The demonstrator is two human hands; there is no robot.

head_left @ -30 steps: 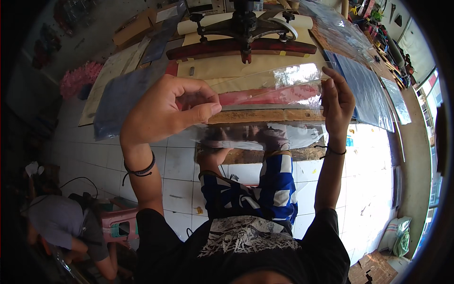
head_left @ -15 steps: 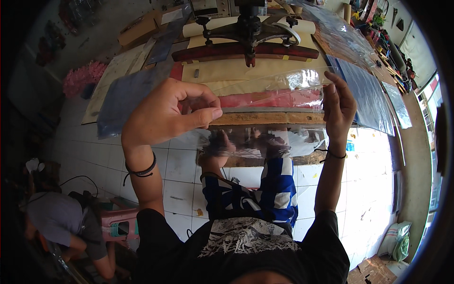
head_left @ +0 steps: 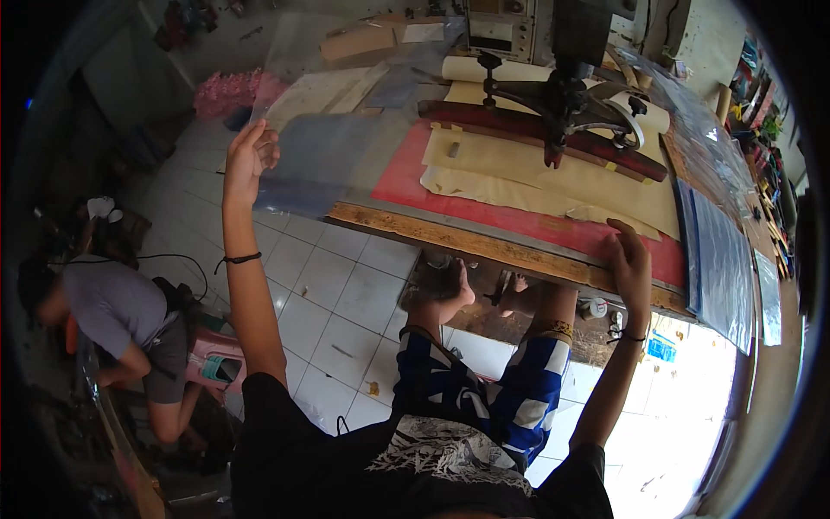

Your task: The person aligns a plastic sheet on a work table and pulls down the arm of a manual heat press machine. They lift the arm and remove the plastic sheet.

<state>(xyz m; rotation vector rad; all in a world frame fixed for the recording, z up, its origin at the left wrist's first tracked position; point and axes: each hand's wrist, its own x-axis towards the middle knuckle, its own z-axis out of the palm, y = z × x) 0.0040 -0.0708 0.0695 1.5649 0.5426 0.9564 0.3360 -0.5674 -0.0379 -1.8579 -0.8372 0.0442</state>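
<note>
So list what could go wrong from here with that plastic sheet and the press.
1. The left hand holds the clear plastic sheet only at one corner, past the table edge; it could sag, crease or slip off.
2. The right hand rests on the red mat at the wooden table edge, close to the press head; fingers might be caught if it came down.

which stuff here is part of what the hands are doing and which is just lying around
In hand:
- left hand holds a clear plastic sheet off the bench's left end
- right hand rests on the red mat at the wooden bench edge
- press machine over tan paper sheets

Lying about:
- stack of clear bags
- pink bundle
- cardboard
- person crouching
</note>
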